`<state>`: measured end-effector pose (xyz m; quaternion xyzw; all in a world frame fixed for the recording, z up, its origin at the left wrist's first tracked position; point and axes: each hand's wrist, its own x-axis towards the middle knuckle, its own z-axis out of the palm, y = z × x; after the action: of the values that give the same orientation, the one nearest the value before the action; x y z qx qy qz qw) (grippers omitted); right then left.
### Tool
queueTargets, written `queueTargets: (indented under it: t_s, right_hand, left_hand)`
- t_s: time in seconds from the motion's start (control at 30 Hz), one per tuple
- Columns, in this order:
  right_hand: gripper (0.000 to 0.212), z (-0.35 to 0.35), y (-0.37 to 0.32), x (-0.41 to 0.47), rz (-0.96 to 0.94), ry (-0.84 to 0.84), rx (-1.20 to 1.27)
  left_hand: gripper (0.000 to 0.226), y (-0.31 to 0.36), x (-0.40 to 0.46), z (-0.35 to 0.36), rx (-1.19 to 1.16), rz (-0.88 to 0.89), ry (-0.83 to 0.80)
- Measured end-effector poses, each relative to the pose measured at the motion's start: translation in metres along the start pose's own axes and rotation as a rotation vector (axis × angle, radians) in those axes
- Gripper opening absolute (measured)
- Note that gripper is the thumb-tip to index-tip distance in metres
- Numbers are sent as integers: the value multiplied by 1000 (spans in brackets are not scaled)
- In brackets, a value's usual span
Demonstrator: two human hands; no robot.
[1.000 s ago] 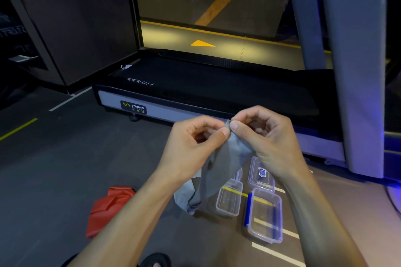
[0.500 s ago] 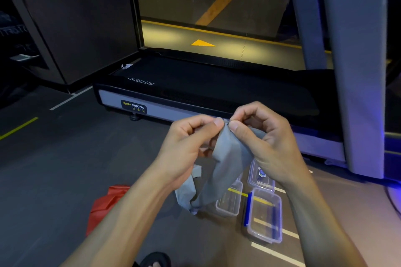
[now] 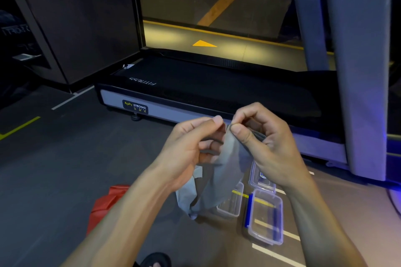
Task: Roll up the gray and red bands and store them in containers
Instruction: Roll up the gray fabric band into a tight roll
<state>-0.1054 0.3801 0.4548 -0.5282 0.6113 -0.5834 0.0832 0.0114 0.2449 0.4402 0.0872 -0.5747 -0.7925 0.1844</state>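
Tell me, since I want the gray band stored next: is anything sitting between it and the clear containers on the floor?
Nothing visible blocks the way. The gray band hangs from both hands, left hand and right hand, directly above the open containers, which look empty. The red band lies off to the left.

Open floor (image 3: 65, 169) is seen left of the treadmill (image 3: 217, 93); in front of it, three clear containers (image 3: 265, 217) and a red band (image 3: 104, 204) are strewn.
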Motion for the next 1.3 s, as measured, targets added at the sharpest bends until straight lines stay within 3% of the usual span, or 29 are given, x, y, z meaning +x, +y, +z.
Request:
queueTargets:
  t_s: [0.37, 0.53, 0.73, 1.3]
  right_hand:
    - [8, 0, 1, 0, -9, -26, -76]
    - [5, -1, 1, 0, -28, -38, -70]
    - [5, 3, 4, -1, 22, -20, -139]
    - [8, -1, 6, -3, 34, 47, -116]
  left_hand:
    - [27, -1, -2, -1, 78, 37, 50]
    - [22, -6, 4, -5, 142, 94, 149]
    - [16, -7, 4, -6, 282, 158, 85]
    - [10, -8, 1, -7, 259, 232, 82]
